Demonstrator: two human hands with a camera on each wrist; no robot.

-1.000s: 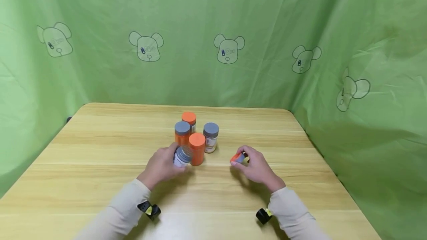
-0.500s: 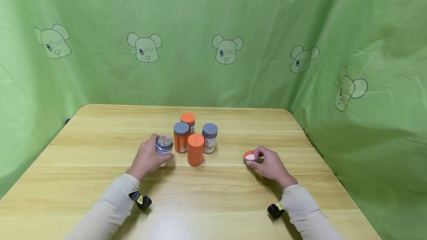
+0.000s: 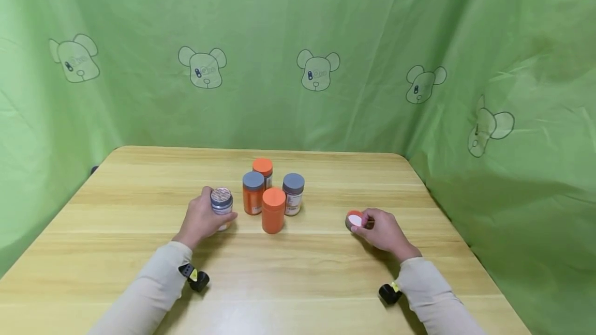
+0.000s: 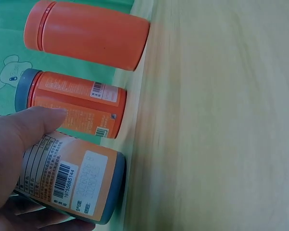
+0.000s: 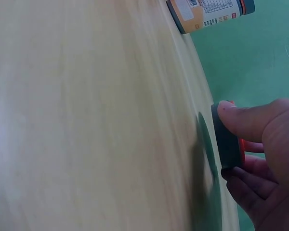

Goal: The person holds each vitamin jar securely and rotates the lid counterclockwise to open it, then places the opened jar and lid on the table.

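My left hand (image 3: 201, 219) grips an upright lidless jar (image 3: 221, 201) around its side, left of the other jars. Its silvery top faces up. In the left wrist view this jar (image 4: 72, 173) shows a dark base and an orange-and-white label with a barcode; my thumb lies across its upper side. Off to the right, my right hand (image 3: 385, 232) pinches a lid (image 3: 355, 221) between thumb and fingers, close over the table, with its white lining and orange inner rim turned up. In the right wrist view the lid's (image 5: 226, 139) dark grey outer side faces the tabletop.
Several lidded jars stand between the hands: an all-orange jar (image 3: 273, 216) in front, an orange one with a grey lid (image 3: 253, 198), a grey-lidded labelled jar (image 3: 293, 200), and an orange-lidded jar (image 3: 263, 166) behind. A green curtain (image 3: 261, 107) borders the wooden table (image 3: 298, 278).
My left hand has carried the lidless jar left, away from the group. My right hand has moved right with the lid, which has turned so its white lining shows.
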